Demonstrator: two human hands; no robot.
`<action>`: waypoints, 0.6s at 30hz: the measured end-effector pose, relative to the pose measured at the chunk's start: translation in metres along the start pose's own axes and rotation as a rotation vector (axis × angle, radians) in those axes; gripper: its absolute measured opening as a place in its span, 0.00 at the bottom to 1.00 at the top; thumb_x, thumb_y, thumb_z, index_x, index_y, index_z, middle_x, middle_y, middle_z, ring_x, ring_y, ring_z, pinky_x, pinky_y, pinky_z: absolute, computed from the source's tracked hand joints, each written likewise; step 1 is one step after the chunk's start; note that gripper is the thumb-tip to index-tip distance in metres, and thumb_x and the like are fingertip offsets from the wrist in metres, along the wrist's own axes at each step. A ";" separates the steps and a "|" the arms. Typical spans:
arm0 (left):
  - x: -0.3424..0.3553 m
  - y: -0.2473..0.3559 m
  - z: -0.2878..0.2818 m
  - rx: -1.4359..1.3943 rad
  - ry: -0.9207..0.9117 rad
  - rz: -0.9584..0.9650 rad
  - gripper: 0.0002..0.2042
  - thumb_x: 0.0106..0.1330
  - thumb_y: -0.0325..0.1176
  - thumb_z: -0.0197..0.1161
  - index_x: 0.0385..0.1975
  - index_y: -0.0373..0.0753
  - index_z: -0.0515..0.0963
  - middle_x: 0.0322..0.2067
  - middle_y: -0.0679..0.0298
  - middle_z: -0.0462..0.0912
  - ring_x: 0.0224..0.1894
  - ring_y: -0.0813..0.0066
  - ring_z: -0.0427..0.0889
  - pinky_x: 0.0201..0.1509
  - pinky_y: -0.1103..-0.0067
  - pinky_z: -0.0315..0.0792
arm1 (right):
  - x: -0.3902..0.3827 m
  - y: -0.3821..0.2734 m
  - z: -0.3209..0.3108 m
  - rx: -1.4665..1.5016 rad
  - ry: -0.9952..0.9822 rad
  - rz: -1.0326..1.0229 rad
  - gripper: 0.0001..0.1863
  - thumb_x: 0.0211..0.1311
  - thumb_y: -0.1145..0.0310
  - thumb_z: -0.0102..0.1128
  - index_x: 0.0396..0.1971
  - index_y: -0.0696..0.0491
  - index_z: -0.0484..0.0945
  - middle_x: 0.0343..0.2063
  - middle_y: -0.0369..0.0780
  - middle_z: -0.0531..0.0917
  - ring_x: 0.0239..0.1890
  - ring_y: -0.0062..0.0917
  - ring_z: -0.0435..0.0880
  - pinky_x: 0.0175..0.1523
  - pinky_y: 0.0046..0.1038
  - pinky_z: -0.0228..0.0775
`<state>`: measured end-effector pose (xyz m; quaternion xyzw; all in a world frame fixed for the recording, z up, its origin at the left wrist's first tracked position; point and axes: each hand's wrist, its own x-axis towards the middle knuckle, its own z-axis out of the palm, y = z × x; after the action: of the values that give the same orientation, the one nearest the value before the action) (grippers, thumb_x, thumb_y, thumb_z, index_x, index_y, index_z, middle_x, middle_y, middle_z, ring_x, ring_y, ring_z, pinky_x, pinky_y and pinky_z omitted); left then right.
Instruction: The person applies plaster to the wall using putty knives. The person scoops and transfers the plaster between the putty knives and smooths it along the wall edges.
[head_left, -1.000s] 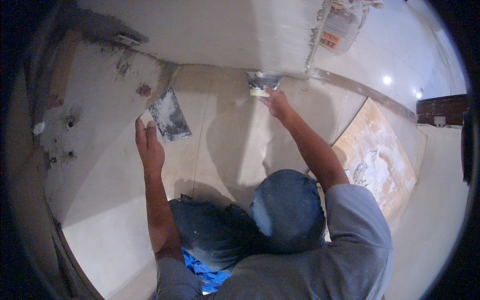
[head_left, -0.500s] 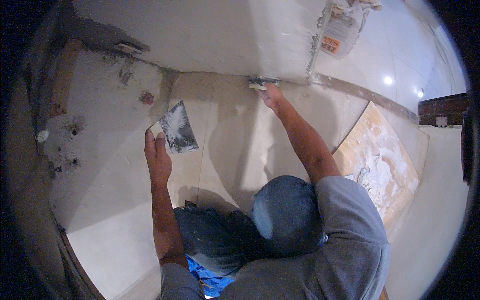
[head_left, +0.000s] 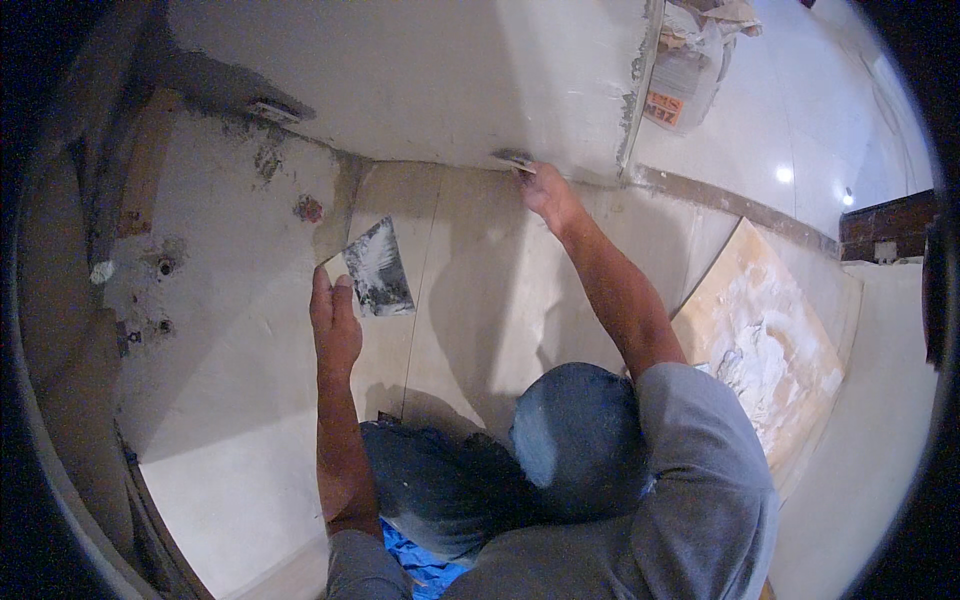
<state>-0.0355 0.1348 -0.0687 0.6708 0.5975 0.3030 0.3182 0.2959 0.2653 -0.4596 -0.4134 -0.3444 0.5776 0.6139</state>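
My left hand (head_left: 337, 325) is closed round the pale handle of a wide putty knife (head_left: 384, 272), its dark blade smeared with white compound and held over the floor. At the foot of the plastered wall (head_left: 400, 80), my right hand (head_left: 551, 200) grips a second putty knife (head_left: 514, 159). That blade is tilted and lies at the wall surface, just above the seam with the floor; whether its whole edge touches, I cannot tell. The fingertips of my right hand are partly hidden.
To the right lies a board (head_left: 800, 300) carrying a heap of white compound (head_left: 757, 358). A plastic bag (head_left: 688, 85) stands beyond the wall's end. Near the left corner, a flat tool (head_left: 274, 112) rests at the wall. Pipe openings (head_left: 165, 266) and a red fitting (head_left: 309, 208) show at left.
The knife in my right hand has shifted left and slightly up the wall, and its blade has turned to a slant. My left hand keeps its knife in much the same pose. The view has shifted slightly.
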 end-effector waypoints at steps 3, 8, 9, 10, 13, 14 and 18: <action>-0.025 0.006 -0.036 0.186 0.161 0.024 0.20 0.71 0.34 0.46 0.57 0.28 0.62 0.50 0.52 0.74 0.51 0.67 0.73 0.57 0.76 0.63 | -0.013 -0.089 0.153 0.932 0.167 0.363 0.11 0.64 0.78 0.43 0.46 0.62 0.68 0.41 0.46 0.76 0.44 0.35 0.78 0.50 0.30 0.77; -0.021 -0.004 -0.033 0.146 0.121 -0.037 0.21 0.71 0.35 0.46 0.58 0.28 0.61 0.52 0.51 0.73 0.52 0.65 0.72 0.58 0.76 0.63 | -0.034 -0.210 0.152 1.299 -0.049 0.214 0.11 0.66 0.77 0.42 0.45 0.65 0.66 0.41 0.46 0.75 0.44 0.35 0.77 0.51 0.30 0.77; -0.020 -0.009 -0.034 0.134 0.121 -0.056 0.21 0.71 0.35 0.46 0.59 0.28 0.61 0.52 0.50 0.73 0.53 0.65 0.72 0.58 0.76 0.63 | -0.043 -0.229 0.152 1.301 -0.044 0.218 0.11 0.66 0.77 0.42 0.45 0.65 0.66 0.41 0.46 0.75 0.44 0.35 0.77 0.51 0.30 0.77; -0.019 -0.009 -0.034 0.137 0.116 -0.062 0.21 0.71 0.35 0.46 0.59 0.28 0.61 0.52 0.50 0.73 0.53 0.65 0.72 0.58 0.76 0.63 | -0.058 -0.248 0.154 0.671 -0.050 -0.010 0.11 0.66 0.78 0.41 0.45 0.65 0.66 0.43 0.46 0.75 0.46 0.34 0.76 0.52 0.29 0.76; -0.016 -0.002 -0.031 0.172 0.094 -0.018 0.22 0.71 0.35 0.46 0.60 0.28 0.60 0.52 0.51 0.73 0.52 0.65 0.72 0.58 0.76 0.63 | -0.103 -0.244 0.144 -0.155 -0.018 -0.210 0.11 0.66 0.79 0.40 0.47 0.63 0.67 0.45 0.45 0.74 0.48 0.31 0.76 0.54 0.28 0.73; -0.015 0.006 -0.029 0.120 0.082 0.015 0.22 0.71 0.36 0.46 0.60 0.28 0.60 0.53 0.50 0.72 0.53 0.65 0.71 0.58 0.76 0.62 | -0.110 -0.236 0.143 -0.247 0.006 -0.208 0.12 0.66 0.79 0.40 0.47 0.62 0.67 0.45 0.45 0.74 0.48 0.31 0.75 0.55 0.28 0.73; -0.018 0.011 -0.028 0.194 0.039 -0.128 0.22 0.71 0.36 0.46 0.61 0.29 0.59 0.55 0.49 0.70 0.55 0.64 0.70 0.60 0.77 0.60 | -0.112 -0.157 0.137 0.661 0.249 0.326 0.12 0.65 0.77 0.42 0.48 0.57 0.67 0.45 0.42 0.75 0.48 0.28 0.76 0.55 0.30 0.71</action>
<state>-0.0530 0.1182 -0.0435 0.6529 0.6718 0.2357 0.2586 0.2282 0.1701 -0.2540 -0.3098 0.0076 0.6929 0.6510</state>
